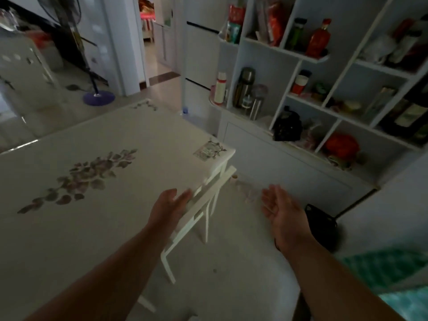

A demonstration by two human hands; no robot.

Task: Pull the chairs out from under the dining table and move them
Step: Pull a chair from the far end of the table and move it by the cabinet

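At dining table (97,163): one chair (203,205), two open hands (168,205).

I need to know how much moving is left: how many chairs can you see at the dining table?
1. A white chair is tucked under the near right edge of the dining table, by the left hand. Others may be hidden under the tabletop or out of frame.

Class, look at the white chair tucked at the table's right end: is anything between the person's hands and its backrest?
Nothing visible. The left hand already reaches the chair backrest; the right hand hovers open over bare floor.
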